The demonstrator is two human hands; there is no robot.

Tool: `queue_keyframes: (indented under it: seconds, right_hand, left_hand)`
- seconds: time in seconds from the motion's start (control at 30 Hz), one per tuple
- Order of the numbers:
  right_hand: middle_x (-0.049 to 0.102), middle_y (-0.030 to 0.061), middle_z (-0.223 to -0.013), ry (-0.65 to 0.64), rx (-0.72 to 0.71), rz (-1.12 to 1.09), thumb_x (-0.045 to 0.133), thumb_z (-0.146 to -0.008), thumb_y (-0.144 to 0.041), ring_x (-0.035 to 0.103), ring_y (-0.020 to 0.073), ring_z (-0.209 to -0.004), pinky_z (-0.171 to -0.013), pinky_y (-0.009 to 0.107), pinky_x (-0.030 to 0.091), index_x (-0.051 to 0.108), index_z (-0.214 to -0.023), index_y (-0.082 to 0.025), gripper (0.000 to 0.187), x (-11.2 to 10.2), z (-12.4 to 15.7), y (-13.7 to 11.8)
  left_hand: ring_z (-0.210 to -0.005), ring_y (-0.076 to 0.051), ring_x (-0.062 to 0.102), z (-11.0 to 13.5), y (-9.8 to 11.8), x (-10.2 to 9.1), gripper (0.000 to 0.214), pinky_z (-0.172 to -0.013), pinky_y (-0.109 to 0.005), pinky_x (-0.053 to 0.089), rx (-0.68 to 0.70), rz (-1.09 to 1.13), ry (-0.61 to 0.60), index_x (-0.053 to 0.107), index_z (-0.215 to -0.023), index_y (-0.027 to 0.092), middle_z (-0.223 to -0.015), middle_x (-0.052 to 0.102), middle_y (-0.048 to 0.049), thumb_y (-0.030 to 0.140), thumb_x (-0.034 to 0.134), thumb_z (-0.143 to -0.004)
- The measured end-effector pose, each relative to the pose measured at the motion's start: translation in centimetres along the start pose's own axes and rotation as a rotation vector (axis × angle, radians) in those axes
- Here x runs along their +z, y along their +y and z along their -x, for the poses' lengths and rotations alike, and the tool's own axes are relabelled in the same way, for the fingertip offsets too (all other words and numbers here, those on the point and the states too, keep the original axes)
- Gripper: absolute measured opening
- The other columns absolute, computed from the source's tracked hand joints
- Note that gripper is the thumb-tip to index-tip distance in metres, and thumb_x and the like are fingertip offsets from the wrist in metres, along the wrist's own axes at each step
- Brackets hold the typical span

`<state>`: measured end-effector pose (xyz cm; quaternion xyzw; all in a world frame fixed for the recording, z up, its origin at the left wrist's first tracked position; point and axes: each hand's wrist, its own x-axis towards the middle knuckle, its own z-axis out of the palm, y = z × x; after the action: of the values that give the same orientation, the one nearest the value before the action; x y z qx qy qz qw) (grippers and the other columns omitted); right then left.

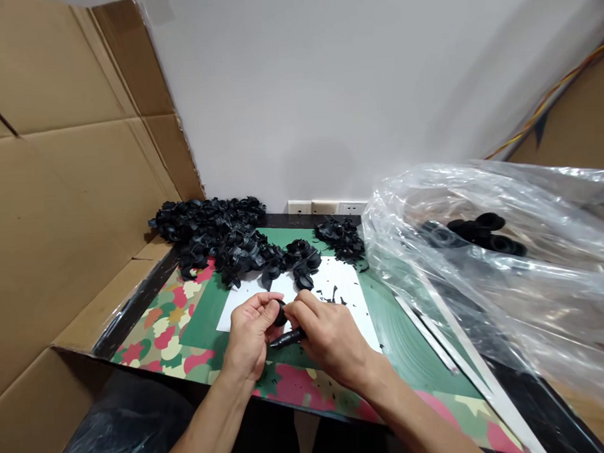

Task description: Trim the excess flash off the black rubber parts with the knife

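Over the white sheet's near edge, my left hand point(246, 332) pinches a small round black rubber part point(280, 314) between thumb and fingers. Against the part's right side press the fingertips of my right hand point(331, 329). That hand also grips a black pen-shaped tool point(287, 339), whose tip points left beneath the part. Whether the right fingertips hold a scrap of rubber cannot be made out. Beyond both hands lies a large heap of ribbed black rubber parts point(232, 239), some spilling onto the white sheet point(353, 311).
A smaller pile of black trimmings point(340, 241) sits at the back right. Clear plastic bag point(430, 187) with black parts point(482, 232) covers the right side. White strips point(427, 334) lie on the green mat point(402, 342). Cardboard point(70, 196) walls the left; sockets point(326, 207) line the wall.
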<state>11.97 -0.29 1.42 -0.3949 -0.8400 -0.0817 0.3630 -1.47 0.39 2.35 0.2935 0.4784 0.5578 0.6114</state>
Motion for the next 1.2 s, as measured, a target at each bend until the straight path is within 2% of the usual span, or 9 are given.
queue_keyframes:
  seconds: [0.13, 0.23, 0.3, 0.4, 0.5, 0.63, 0.83, 0.97, 1.2]
  right_hand:
    - [0.055, 0.0014, -0.064, 0.021, 0.145, 0.068, 0.04, -0.084, -0.008, 0.042, 0.0123, -0.043, -0.04, 0.025, 0.024, 0.054, -0.071, -0.019, 0.023, 0.1, 0.2, 1.5]
    - [0.054, 0.0015, -0.06, 0.094, 0.426, 0.087, 0.043, -0.08, -0.013, 0.043, 0.0132, -0.043, -0.041, 0.024, 0.025, 0.053, -0.072, -0.019, 0.014, -1.4, 0.5, 5.1]
    - [0.054, 0.0016, -0.059, 0.142, 0.661, 0.038, 0.046, -0.081, -0.024, 0.046, 0.0149, -0.048, -0.045, 0.025, 0.03, 0.053, -0.071, -0.02, 0.013, -2.9, 1.0, 7.5]
    - [0.049, 0.0001, -0.052, 0.07, 0.797, 0.004, 0.046, -0.08, -0.036, 0.042, 0.0157, -0.046, -0.046, 0.027, 0.029, 0.048, -0.06, -0.022, 0.024, -4.5, 2.2, 8.8]
    - [0.055, 0.0023, -0.056, 0.02, 0.806, -0.064, 0.047, -0.076, -0.033, 0.048, 0.0179, -0.049, -0.048, 0.028, 0.032, 0.051, -0.062, -0.023, 0.018, -4.3, 3.3, 7.5]
    - [0.065, 0.0077, -0.082, 0.18, 0.719, -0.24, 0.047, -0.073, -0.02, 0.061, 0.0218, -0.071, -0.062, 0.032, 0.045, 0.059, -0.088, -0.02, 0.02, -2.8, 4.1, 5.3]
    - [0.061, 0.0042, -0.068, 0.065, 0.704, -0.383, 0.049, -0.08, -0.025, 0.056, 0.0192, -0.061, -0.058, 0.03, 0.044, 0.054, -0.064, -0.022, 0.016, -2.2, 3.7, 4.0]
    - [0.065, 0.0083, -0.086, 0.202, 0.732, -0.465, 0.05, -0.075, -0.02, 0.062, 0.0226, -0.08, -0.067, 0.032, 0.048, 0.059, -0.083, -0.02, 0.011, -2.2, 3.3, 3.1]
    - [0.064, 0.0022, -0.061, 0.109, 0.85, -0.767, 0.048, -0.084, -0.036, 0.059, 0.0175, -0.058, -0.057, 0.028, 0.046, 0.061, -0.079, -0.019, 0.022, -2.0, 2.8, 1.8]
  left_hand:
    - [-0.037, -0.005, 0.046, 1.2, -0.3, 0.7, 0.045, -0.037, -0.017, 0.038, 0.012, -0.069, -0.054, 0.07, -0.064, 0.011, -0.046, 0.056, 0.0024, 0.043, 0.09, -0.039]
    - [-0.033, -0.006, 0.044, 1.9, -0.4, 0.5, 0.044, -0.033, -0.017, 0.031, -0.071, -0.117, -0.169, 0.071, -0.066, 0.01, -0.045, 0.056, 0.0005, 0.043, 0.089, -0.044]
    - [-0.034, -0.006, 0.046, 1.7, -0.2, 0.1, 0.044, -0.035, -0.016, 0.029, -0.058, -0.065, -0.131, 0.071, -0.073, 0.011, -0.044, 0.055, 0.001, 0.045, 0.087, -0.049]
    - [-0.039, -0.008, 0.048, 0.9, 0.1, -0.1, 0.047, -0.039, -0.016, 0.03, -0.049, 0.002, -0.118, 0.068, -0.087, 0.012, -0.044, 0.055, 0.0007, 0.045, 0.083, -0.057]
    - [-0.041, -0.009, 0.048, 0.5, 0.0, 0.2, 0.048, -0.039, -0.017, 0.029, -0.085, 0.044, -0.135, 0.063, -0.094, 0.014, -0.047, 0.053, 0.0031, 0.042, 0.082, -0.06]
    - [-0.042, -0.008, 0.05, 0.6, -0.4, 0.6, 0.042, -0.038, -0.016, 0.027, -0.105, 0.083, -0.153, 0.057, -0.091, 0.018, -0.06, 0.058, 0.0016, 0.037, 0.081, -0.063]
    - [-0.042, -0.008, 0.051, 0.6, -0.4, 0.4, 0.023, -0.038, -0.016, 0.03, -0.17, 0.187, -0.21, 0.053, -0.086, 0.018, -0.076, 0.068, -0.0064, 0.031, 0.07, -0.077]
    - [-0.039, -0.008, 0.05, 0.5, -0.3, 0.6, 0.009, -0.037, -0.017, 0.032, -0.253, 0.265, -0.182, 0.053, -0.085, 0.016, -0.081, 0.07, -0.0112, 0.024, 0.051, -0.09]
    - [-0.034, -0.008, 0.041, 0.8, 0.4, 1.1, 0.039, -0.033, -0.019, 0.029, -0.381, 0.342, -0.106, 0.053, -0.072, 0.015, -0.075, 0.07, -0.0135, 0.028, 0.028, -0.098]
